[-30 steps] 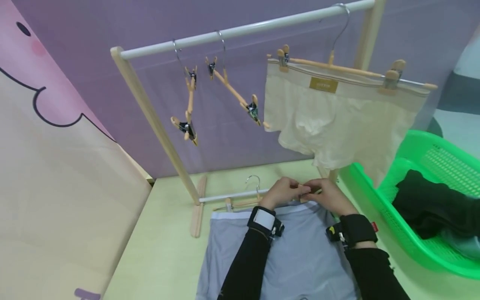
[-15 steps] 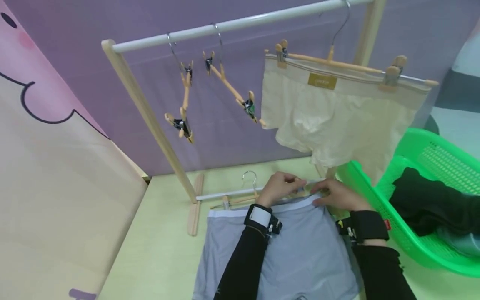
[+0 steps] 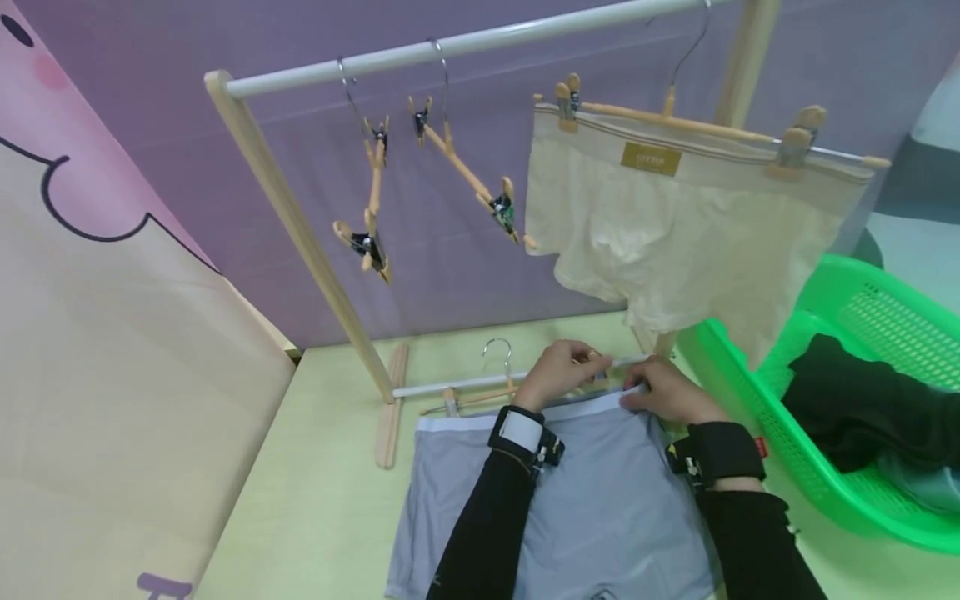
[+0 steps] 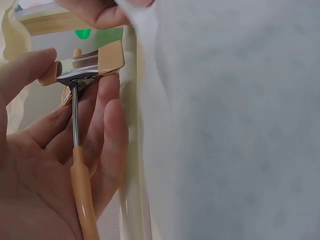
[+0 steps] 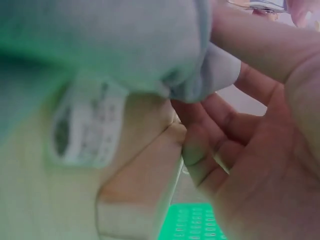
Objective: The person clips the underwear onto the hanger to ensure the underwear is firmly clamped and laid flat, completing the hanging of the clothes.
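Note:
My left hand (image 3: 558,377) pinches the clip (image 4: 111,57) at the right end of a wooden clip hanger (image 3: 480,400), thumb on one grip and fingers behind it. The clip's metal body and wooden pads show in the left wrist view. Grey shorts (image 3: 600,492) lie flat below the hanger, their pale waistband along its bar. The hanger's left clip (image 3: 451,403) stands at the waistband. My right hand (image 3: 671,393) pinches the waistband's right corner between thumb and fingers. A printed white label (image 5: 90,125) hangs from the cloth in the right wrist view.
Over the table (image 3: 300,500) stands a rack with a white top rail (image 3: 495,40). Two bare clip hangers (image 3: 375,179) and a hanger with cream shorts (image 3: 675,225) hang from it. A green basket (image 3: 750,408) with dark clothes (image 3: 862,408) stands at the right.
A second ago both hands were together at the right clip. My right hand has moved off to the right and now holds the waistband's corner; my left hand has stayed at the clip.

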`<state>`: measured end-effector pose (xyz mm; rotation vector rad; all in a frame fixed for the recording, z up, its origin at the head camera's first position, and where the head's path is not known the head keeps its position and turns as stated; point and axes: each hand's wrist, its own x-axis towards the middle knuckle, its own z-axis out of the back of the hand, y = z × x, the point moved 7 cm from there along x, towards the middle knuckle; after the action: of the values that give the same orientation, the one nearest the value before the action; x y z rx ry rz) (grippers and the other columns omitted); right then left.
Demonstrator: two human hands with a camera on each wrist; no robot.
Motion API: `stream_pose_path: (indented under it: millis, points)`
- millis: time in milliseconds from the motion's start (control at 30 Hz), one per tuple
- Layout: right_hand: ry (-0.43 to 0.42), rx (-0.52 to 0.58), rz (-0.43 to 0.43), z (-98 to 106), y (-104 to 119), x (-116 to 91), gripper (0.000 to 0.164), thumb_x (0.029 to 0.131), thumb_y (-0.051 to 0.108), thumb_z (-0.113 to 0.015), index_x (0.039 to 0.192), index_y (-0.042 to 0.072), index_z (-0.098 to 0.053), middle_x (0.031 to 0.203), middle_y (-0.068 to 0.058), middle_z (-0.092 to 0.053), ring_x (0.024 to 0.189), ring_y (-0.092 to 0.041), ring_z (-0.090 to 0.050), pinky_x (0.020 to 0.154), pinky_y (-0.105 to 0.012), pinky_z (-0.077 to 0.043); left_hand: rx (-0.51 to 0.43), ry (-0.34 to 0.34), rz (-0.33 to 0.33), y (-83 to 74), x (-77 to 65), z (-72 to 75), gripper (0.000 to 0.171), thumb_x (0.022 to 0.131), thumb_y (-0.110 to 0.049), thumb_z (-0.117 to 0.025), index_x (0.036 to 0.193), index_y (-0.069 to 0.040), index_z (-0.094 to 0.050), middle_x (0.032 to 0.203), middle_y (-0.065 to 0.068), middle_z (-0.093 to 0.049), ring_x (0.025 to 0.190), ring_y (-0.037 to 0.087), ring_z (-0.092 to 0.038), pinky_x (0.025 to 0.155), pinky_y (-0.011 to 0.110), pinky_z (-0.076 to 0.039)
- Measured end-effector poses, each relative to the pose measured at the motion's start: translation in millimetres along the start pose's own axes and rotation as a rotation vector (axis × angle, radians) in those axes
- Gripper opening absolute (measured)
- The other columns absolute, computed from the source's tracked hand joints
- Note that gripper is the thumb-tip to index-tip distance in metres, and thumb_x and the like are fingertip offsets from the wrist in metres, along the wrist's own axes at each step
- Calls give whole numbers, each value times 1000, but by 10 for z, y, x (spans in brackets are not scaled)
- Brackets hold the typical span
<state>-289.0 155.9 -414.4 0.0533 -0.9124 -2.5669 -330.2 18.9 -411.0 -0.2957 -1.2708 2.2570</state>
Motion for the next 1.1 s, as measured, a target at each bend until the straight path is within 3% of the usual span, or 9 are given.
stream_pose_path:
  millis: [167, 267, 367, 467, 533, 633, 767, 933, 1100]
  points:
    - [-42, 7, -70, 5, -40, -13, 8, 94, 9, -66, 89, 3, -63, 84, -7, -63, 76, -17, -55, 69, -36, -44, -24, -21, 8, 0, -1, 8, 29, 96, -39, -65, 104, -13, -75, 94, 8, -73, 80, 22, -68, 64, 23, -49]
    - [-69, 17, -66, 12, -34, -25, 9, 95, 8, -64, 95, 0, -64, 91, -12, -65, 82, -26, -60, 73, -41, -48, -31, -43, 6, 12, 10, 14, 28, 96, -38, -66, 107, -13, -75, 93, 3, -74, 78, 17, -68, 64, 23, -50]
    - [-60, 36, -76, -1, -52, -21, 18, 97, 13, -64, 105, -3, -65, 104, -20, -66, 97, -39, -63, 82, -49, -51, -39, -50, 0, 21, 17, 15, 28, 95, -36, -67, 108, -14, -76, 95, 0, -74, 81, 14, -69, 66, 23, -51]
    - [-21, 68, -97, -27, -81, -11, 31, 98, 21, -64, 116, -4, -66, 115, -25, -66, 109, -44, -61, 87, -52, -51, -45, -46, 5, 23, 17, 14, 26, 95, -36, -67, 106, -14, -76, 96, 1, -75, 84, 15, -70, 69, 24, -52]
    - [8, 89, -103, -41, -85, -2, 34, 98, 23, -64, 117, -4, -67, 118, -24, -66, 108, -40, -62, 85, -47, -52, -43, -47, 15, 14, 13, 19, 26, 95, -35, -67, 107, -14, -76, 100, 2, -75, 90, 16, -70, 73, 25, -53]
    - [42, 112, -102, -56, -83, 13, 27, 97, 20, -65, 110, -3, -71, 105, -18, -71, 90, -29, -65, 75, -38, -50, -38, -61, 43, 3, 13, 36, 32, 96, -37, -66, 113, -10, -73, 110, 5, -74, 101, 18, -69, 81, 28, -54]
    - [57, 121, -97, -62, -67, 27, 20, 97, 16, -64, 100, -1, -72, 87, -8, -69, 74, -16, -56, 67, -32, -43, -27, -78, 65, -7, 14, 55, 40, 96, -37, -66, 121, -6, -70, 118, 8, -72, 109, 21, -67, 88, 30, -54]
    - [52, 115, -104, -67, -57, 28, 16, 96, 15, -65, 97, 1, -72, 89, -6, -69, 75, -15, -57, 68, -32, -44, -51, -105, 50, -11, -4, 85, 30, 93, -34, -70, 110, -9, -75, 111, 6, -74, 104, 19, -70, 83, 25, -54]
    - [37, 106, -113, -85, -58, 16, 18, 95, 17, -66, 97, 1, -73, 93, -8, -71, 79, -15, -59, 69, -33, -46, -43, -179, 19, -9, -9, 106, 24, 94, -31, -70, 104, -10, -77, 105, 4, -76, 98, 16, -71, 80, 22, -54]
